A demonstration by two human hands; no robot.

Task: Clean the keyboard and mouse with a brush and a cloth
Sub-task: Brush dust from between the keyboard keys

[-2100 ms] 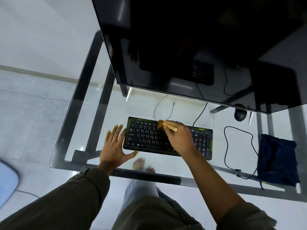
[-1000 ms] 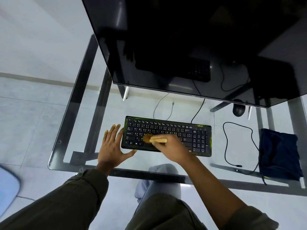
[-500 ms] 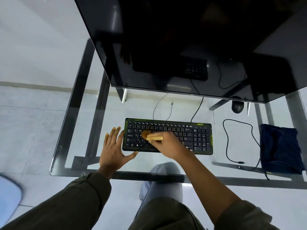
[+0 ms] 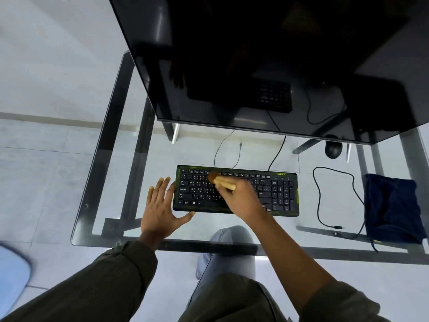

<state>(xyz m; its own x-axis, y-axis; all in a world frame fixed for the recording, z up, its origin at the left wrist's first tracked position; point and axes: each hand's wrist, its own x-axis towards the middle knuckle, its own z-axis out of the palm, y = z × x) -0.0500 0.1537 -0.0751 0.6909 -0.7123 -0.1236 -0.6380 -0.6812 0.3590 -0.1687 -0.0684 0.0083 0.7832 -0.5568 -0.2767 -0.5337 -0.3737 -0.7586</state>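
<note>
Our right hand gripped the brush, fingers curled round its pale handle. The brown bristles touched the upper key rows, left of the middle of the keyboard. The black keyboard lay flat on the glass table, near its front edge. Our left hand rested flat on the glass, fingers straight and slightly spread beside the keyboard's left end, thumb out along its front corner. The mouse sat farther back to the right, partly under the monitor. The dark blue cloth lay crumpled at the table's right end, a looped cable between it and the keyboard.
</note>
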